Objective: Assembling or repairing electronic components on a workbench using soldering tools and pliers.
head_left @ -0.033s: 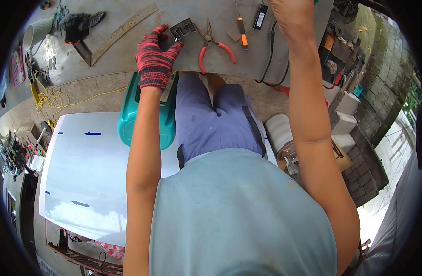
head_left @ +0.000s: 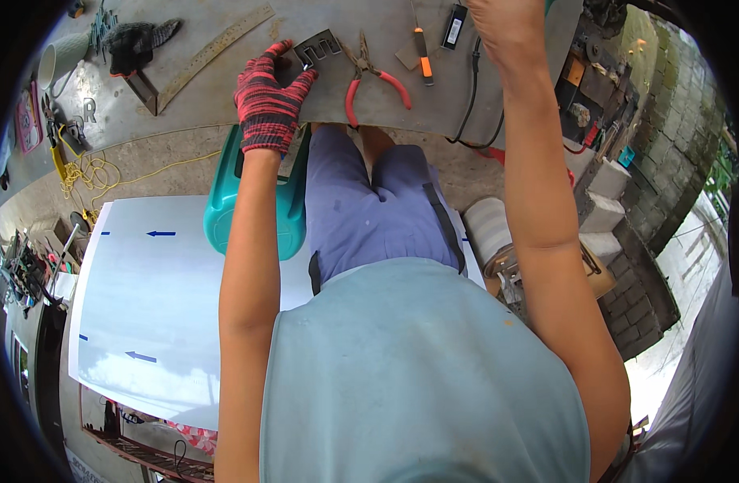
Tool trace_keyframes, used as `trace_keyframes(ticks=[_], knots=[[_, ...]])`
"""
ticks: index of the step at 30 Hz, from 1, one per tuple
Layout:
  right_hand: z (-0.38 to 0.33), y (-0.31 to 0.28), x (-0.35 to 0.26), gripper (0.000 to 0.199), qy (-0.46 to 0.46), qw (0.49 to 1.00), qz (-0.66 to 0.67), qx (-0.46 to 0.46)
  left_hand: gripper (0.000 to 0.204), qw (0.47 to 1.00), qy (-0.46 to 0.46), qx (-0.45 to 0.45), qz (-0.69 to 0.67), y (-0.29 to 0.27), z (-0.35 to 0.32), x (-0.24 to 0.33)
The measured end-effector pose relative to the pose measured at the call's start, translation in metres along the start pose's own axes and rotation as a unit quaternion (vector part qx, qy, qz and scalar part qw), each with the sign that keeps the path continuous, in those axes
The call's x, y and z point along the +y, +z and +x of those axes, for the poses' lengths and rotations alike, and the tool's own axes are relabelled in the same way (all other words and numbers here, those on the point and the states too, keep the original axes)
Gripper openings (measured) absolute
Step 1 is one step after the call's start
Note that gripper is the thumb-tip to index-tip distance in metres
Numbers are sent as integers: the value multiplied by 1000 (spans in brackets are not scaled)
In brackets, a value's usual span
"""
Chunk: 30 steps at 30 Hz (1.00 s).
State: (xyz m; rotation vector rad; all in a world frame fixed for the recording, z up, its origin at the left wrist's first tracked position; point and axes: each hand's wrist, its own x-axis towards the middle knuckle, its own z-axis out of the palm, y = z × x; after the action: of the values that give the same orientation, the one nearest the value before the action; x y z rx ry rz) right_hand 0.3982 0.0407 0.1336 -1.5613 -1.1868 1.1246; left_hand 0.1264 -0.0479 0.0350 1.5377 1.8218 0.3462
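Unmoved, gloved left hand [head_left: 269,101] pinches a metal bracket [head_left: 317,48]; right hand [head_left: 510,28], cropped, grip unclear.

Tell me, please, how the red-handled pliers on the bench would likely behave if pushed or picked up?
The pliers look like rigid metal, so probably stiff and fairly heavy for their size. They lie flat on the grey bench, unlikely to roll. The splayed handles may swing at the pivot when lifted.

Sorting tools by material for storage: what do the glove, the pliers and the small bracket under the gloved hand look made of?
The glove on the left hand looks like knitted yarn, red and dark: ribbed weave shows. The pliers seem bare grey metal with glossy red handle sleeves, probably plastic or rubber. The bracket looks like dull grey sheet metal, thin and slotted, though coating cannot be ruled out.
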Motion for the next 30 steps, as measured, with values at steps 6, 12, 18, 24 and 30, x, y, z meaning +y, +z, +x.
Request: trace_keyframes(ticks=[6,12,18,24,30], knots=[[-10,0,-3,8,40,997,65,-11,55,999,8,1,38,6,6,8],[8,-22,-5,10,-8,989,147,0,58,999,37,-3,24,-2,0,-9],[15,-36,-23,16,-68,991,116,14,56,996,78,11,-39,1,-2,-18],[18,-32,-36,14,-84,994,66,23,52,988,139,61,-37,8,-7,-23],[23,-30,-37,14,-69,994,76,36,52,985,148,75,-47,9,-6,-22]])
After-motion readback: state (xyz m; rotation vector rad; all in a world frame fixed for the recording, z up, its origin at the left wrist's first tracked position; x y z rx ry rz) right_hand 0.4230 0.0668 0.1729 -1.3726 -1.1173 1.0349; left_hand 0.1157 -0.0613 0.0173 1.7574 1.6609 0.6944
